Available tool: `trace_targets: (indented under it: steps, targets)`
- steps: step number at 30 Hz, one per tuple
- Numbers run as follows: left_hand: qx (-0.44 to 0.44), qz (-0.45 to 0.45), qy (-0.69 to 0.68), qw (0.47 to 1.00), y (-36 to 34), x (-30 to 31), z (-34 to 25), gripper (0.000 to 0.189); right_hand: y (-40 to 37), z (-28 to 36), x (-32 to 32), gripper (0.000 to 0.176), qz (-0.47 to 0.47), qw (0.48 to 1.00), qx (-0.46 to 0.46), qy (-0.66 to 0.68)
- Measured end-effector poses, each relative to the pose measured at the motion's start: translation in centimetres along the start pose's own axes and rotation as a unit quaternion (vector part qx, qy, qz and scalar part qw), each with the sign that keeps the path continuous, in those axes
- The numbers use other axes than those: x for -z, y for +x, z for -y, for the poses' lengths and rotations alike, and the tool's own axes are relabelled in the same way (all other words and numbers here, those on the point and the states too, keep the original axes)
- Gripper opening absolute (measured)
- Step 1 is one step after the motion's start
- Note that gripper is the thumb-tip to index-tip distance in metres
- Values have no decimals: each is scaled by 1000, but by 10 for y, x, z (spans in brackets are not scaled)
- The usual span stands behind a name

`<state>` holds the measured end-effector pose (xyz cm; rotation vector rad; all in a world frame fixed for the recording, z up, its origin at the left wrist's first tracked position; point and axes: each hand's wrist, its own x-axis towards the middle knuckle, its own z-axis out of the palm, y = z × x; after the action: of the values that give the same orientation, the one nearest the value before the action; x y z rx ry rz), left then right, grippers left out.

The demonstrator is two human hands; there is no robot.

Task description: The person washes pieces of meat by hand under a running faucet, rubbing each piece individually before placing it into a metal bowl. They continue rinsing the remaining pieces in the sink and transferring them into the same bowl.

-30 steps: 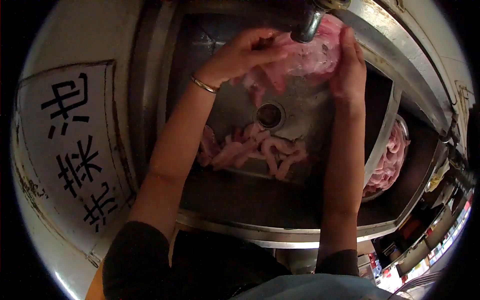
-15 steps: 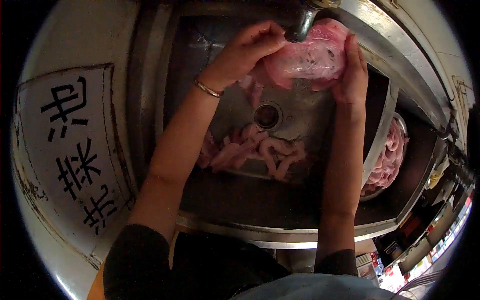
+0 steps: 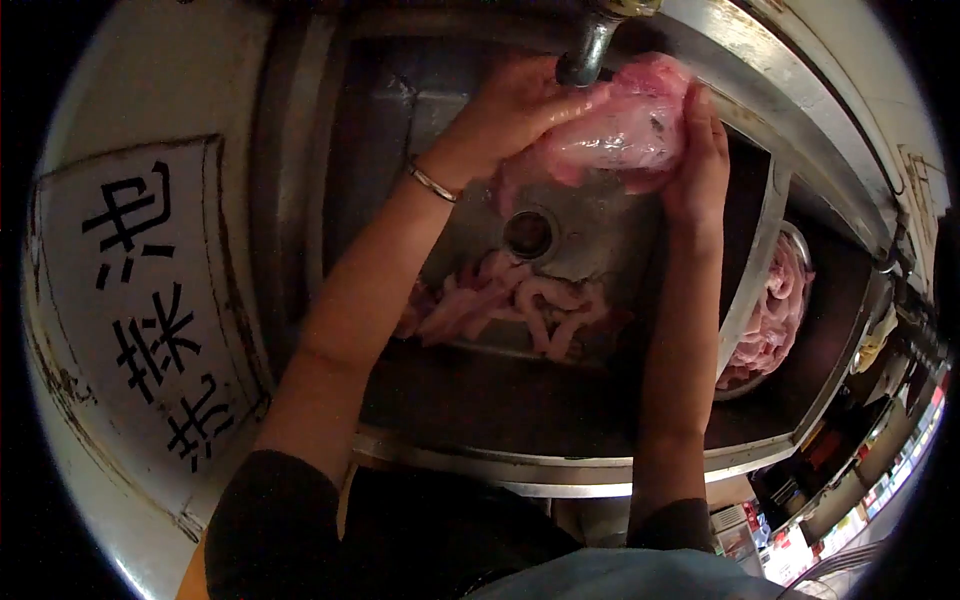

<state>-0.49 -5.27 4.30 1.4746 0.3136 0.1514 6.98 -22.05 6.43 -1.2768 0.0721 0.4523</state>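
Note:
Both my hands hold a pink, glistening piece of raw offal point(image 3: 625, 125) under the tap point(image 3: 588, 45) at the far side of a steel sink point(image 3: 470, 400). My left hand point(image 3: 505, 110) grips its left end, close to the spout; a thin bracelet circles that wrist. My right hand point(image 3: 700, 150) cups its right end. The piece bulges between the two hands. More pink strips of raw offal point(image 3: 520, 300) lie on the sink floor below the drain hole point(image 3: 528, 233).
A metal bowl point(image 3: 790, 245) heaped with more pink offal sits in the right-hand basin. A white panel with black characters point(image 3: 140, 300) covers the surface to the left. Shelves with colourful goods show at the lower right.
My hands have shifted the held piece slightly; my left hand moved up closer to the spout, and the piece looks fuller and rounder between my hands.

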Motion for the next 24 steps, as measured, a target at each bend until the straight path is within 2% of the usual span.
trace_targets:
  steps: [2, 3, 5, 7, 9, 10, 11, 12, 13, 14, 15, 17, 18, 20, 21, 23, 24]
  targets:
    - [41, 145, 49, 987, -2, 4, -12, 19, -2, 2, -1, 40, 5, 1000, -4, 0]
    - [41, 145, 49, 987, -3, 8, -3, 19, -3, 3, -2, 41, 11, 1000, -9, 0]
    - [58, 25, -61, 996, -4, 13, 12, 22, -5, 1, -5, 41, 15, 1000, -13, -14]
    - [42, 50, -99, 993, -4, 17, 11, 25, -8, 2, -11, 41, 18, 999, -15, -29]
    - [28, 74, -135, 988, -6, 13, -4, 30, -14, 3, -24, 38, 78, 996, -54, -4]
    - [13, 70, -60, 996, -8, 6, -12, 27, -14, -3, -27, 38, 78, 995, -55, -3]
    - [-3, 66, 16, 998, -8, 1, -16, 25, -13, -10, -31, 35, 122, 992, -13, -25]
    - [-3, 66, 16, 998, -8, -3, -12, 25, -12, -15, -35, 32, 164, 985, 29, -47]
    - [-33, 7, -13, 999, -9, -6, -5, 25, -12, -17, -37, 29, 157, 982, 56, -85]
    - [-63, -52, -41, 996, -9, -8, -3, 25, -13, -16, -38, 29, 157, 982, 56, -86]
    - [-63, -52, -42, 996, -10, -8, -2, 25, -15, -15, -39, 27, 161, 982, 53, -87]
    - [-137, -104, 73, 982, -13, -8, -3, 22, -18, -17, -41, 26, 165, 981, 49, -88]
    - [-136, -105, 73, 982, -13, -8, -5, 22, -21, -19, -42, 25, 161, 982, 25, -93]
    - [-1, -142, 11, 990, -13, -8, -12, 19, -21, -25, -40, 24, 158, 983, 1, -97]
    - [-1, -142, 11, 990, -14, -9, -11, 19, -20, -30, -38, 24, 159, 982, 18, -98]
    - [-88, -109, 181, 974, -16, -9, -6, 20, -20, -32, -37, 24, 161, 982, 35, -98]
    - [-86, -108, 182, 974, -16, -10, -3, 20, -23, -30, -37, 24, 158, 984, 13, -81]
